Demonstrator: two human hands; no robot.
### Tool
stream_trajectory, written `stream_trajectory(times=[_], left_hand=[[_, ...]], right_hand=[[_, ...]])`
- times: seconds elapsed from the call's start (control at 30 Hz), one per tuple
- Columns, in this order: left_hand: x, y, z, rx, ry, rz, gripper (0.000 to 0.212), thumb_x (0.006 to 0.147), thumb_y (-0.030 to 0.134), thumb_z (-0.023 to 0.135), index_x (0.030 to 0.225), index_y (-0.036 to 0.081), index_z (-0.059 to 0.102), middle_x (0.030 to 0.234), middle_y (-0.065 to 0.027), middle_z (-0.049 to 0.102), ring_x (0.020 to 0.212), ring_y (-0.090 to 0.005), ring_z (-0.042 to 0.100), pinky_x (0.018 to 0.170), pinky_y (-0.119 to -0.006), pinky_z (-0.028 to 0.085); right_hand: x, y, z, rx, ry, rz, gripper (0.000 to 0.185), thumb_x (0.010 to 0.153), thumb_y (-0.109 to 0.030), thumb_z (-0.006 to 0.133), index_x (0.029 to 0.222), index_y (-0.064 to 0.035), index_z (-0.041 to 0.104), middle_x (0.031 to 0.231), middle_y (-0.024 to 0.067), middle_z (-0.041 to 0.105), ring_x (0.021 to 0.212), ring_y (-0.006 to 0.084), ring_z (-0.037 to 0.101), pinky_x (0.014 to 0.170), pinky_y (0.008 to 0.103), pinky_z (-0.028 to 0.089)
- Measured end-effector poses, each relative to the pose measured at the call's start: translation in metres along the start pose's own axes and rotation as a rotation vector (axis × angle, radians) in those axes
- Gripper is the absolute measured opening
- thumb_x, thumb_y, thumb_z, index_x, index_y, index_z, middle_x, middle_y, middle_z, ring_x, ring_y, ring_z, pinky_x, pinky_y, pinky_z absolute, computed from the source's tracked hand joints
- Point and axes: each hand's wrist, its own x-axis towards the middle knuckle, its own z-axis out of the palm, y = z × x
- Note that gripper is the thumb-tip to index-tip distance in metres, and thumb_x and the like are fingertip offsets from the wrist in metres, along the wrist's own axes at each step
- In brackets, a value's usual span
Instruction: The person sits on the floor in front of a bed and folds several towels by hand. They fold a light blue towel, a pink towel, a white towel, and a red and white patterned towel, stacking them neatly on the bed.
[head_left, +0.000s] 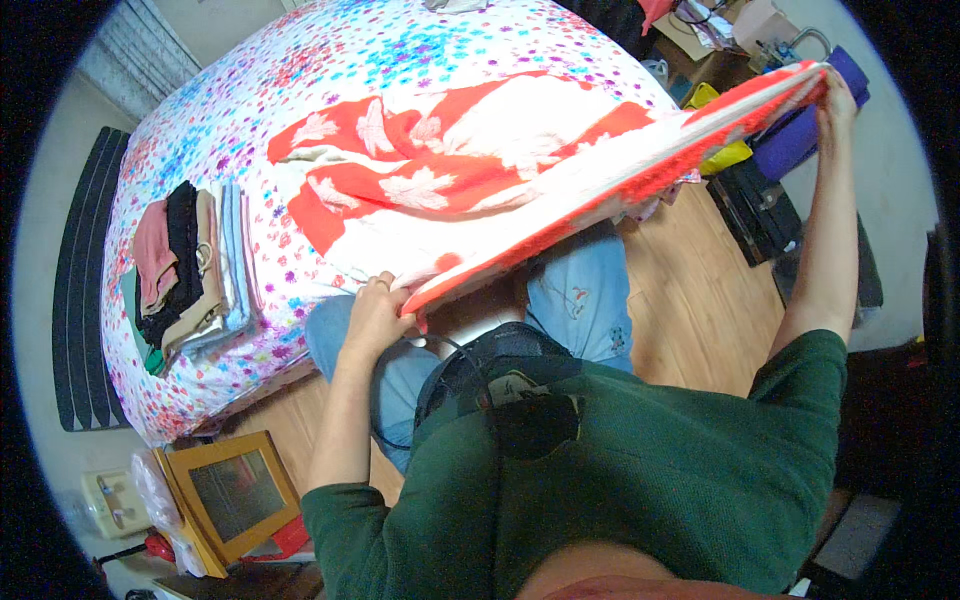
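Note:
A red and white cloth (480, 180) with leaf shapes lies partly bunched on the bed, its near edge stretched taut above my knees. My left hand (379, 311) grips one corner of it by the bed's near edge. Far out at the upper right, my right hand (834, 94) is raised and closed on the other end of that edge. Left of the cloth, a stack of folded clothes (191, 274) rests on the flowered bedsheet (247, 217).
A purple rolled mat (787, 146), a yellow bag (724, 157) and a black case (757, 210) stand at the right. A wooden-framed panel (244, 484) is at lower left, over the wood floor (694, 300). A dark cable hangs before me.

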Motion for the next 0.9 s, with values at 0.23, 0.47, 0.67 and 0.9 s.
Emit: stream_trajectory(times=[0.23,0.47,0.67,0.9], left_hand=[[-0.012,-0.067,-0.043,0.119,0.287,-0.397,0.014,0.063,0.004,0.063,0.075,0.001,0.059,0.089,-0.0200,0.056,0.081,-0.0374,0.055,0.072,-0.043,0.045],[-0.071,-0.092,-0.115,-0.246,0.754,-0.325,0.018,0.072,-0.006,0.060,0.090,-0.003,0.064,0.092,-0.0134,0.062,0.085,-0.0226,0.059,0.077,-0.029,0.045],[-0.160,-0.063,-0.183,-0.014,0.649,-0.367,0.021,0.074,-0.004,0.054,0.093,-0.005,0.061,0.100,-0.0107,0.061,0.092,-0.0204,0.056,0.082,-0.029,0.042],[-0.271,-0.101,-0.157,0.372,0.163,-1.210,0.027,0.077,-0.002,0.056,0.103,-0.001,0.063,0.099,-0.0135,0.065,0.079,-0.0236,0.058,0.073,-0.036,0.046]], right_hand=[[0.031,-0.056,-0.019,-0.052,0.159,-0.015,0.022,0.093,-0.015,0.046,0.105,0.0002,0.056,0.098,0.0113,0.061,0.088,0.0216,0.059,0.078,0.0318,0.049],[0.068,-0.018,-0.064,-0.043,0.101,-0.021,0.023,0.091,-0.015,0.049,0.104,0.0009,0.059,0.098,0.0113,0.063,0.089,0.0198,0.060,0.080,0.0309,0.049],[0.029,-0.015,-0.027,0.019,0.027,-0.013,0.026,0.091,-0.014,0.049,0.111,0.0019,0.056,0.105,0.0124,0.061,0.095,0.0206,0.060,0.083,0.0314,0.049],[-0.169,-0.114,0.127,0.116,-0.421,-0.222,0.028,0.091,-0.015,0.052,0.111,0.0038,0.056,0.103,0.0126,0.061,0.094,0.0194,0.059,0.084,0.0300,0.047]])
